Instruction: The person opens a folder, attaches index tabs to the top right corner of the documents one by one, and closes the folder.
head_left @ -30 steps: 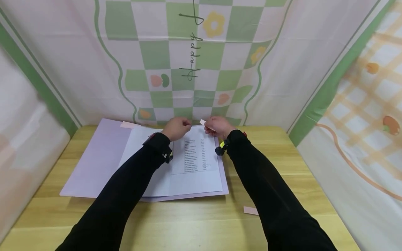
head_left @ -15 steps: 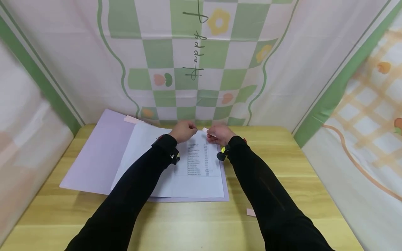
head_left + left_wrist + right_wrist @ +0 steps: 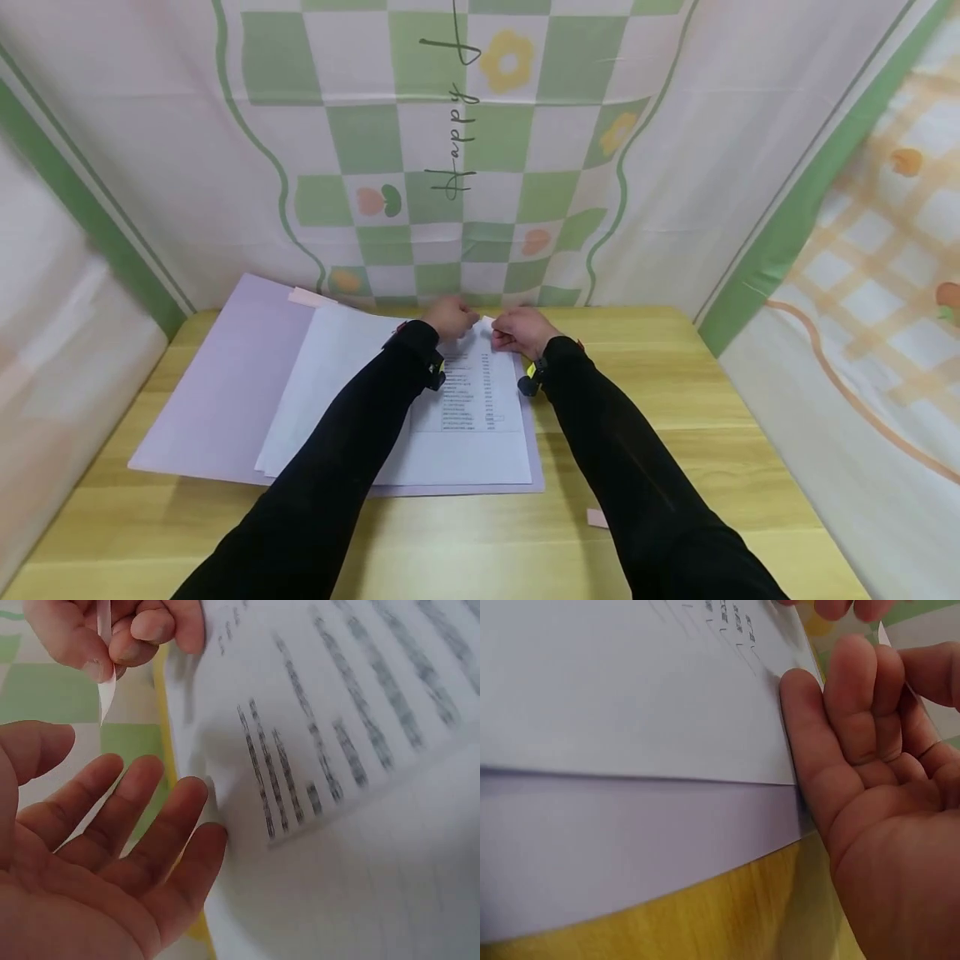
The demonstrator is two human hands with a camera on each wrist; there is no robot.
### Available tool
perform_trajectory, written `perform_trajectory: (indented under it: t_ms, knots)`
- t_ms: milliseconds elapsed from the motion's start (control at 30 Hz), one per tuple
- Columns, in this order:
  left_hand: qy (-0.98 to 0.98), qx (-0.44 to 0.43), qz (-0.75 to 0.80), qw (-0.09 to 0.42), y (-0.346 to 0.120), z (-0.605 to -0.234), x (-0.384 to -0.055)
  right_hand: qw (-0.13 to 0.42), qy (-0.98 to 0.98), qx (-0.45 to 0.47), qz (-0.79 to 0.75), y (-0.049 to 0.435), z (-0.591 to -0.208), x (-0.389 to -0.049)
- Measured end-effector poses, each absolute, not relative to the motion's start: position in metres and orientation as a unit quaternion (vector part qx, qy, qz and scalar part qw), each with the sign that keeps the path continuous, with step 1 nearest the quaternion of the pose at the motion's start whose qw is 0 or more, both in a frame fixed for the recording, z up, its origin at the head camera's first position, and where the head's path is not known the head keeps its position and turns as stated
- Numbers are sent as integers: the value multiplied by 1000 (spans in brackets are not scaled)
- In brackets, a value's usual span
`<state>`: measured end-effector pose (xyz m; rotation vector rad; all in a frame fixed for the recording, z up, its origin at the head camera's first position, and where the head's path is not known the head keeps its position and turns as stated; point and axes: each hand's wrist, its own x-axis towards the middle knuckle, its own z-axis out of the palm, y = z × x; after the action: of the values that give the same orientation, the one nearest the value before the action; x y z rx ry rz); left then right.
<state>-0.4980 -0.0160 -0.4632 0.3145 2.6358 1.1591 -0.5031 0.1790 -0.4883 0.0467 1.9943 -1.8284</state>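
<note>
An unfolded lavender folder (image 3: 217, 392) lies on the table with white sheets (image 3: 457, 458) over it, the right one printed with a table of text. At the sheets' far edge my right hand (image 3: 525, 330) pinches a narrow pale pink paper strip (image 3: 106, 694) between thumb and fingers. The little finger (image 3: 806, 727) of that hand lies along the sheet's edge in the right wrist view. Close by on the left, my left hand (image 3: 448, 318) has its fingers loosely bent and parted, holding nothing. In the left wrist view its fingertips (image 3: 202, 791) are near the page edge, apart from the strip.
A pink strip (image 3: 311, 297) sticks out past the far edge of the left sheets. Another pink strip (image 3: 597, 518) lies on the wooden table (image 3: 675, 400), partly covered by the right sleeve. A patterned cloth (image 3: 427, 142) hangs behind the table.
My left hand has moved right, closer to the right hand. The right hand keeps hold of the strip, and less of it shows in the head view now.
</note>
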Motion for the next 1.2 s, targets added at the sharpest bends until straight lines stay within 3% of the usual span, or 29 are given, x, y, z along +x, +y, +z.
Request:
perform_trajectory:
  t_ms: [167,500,867,1200]
  knots:
    - [891,81,419,152,-10,-466,-501,213,723,3,-658,180,-490,-501]
    - [881,55,440,165,-8,-473,-508,191,737,6,-649,178,-489,-498]
    - [883,1,428,194,7,-472,-512,206,726,37,-655,183,-482,-499]
    - [890,-23,403,211,16,-468,-517,146,758,94,-629,178,-484,-505]
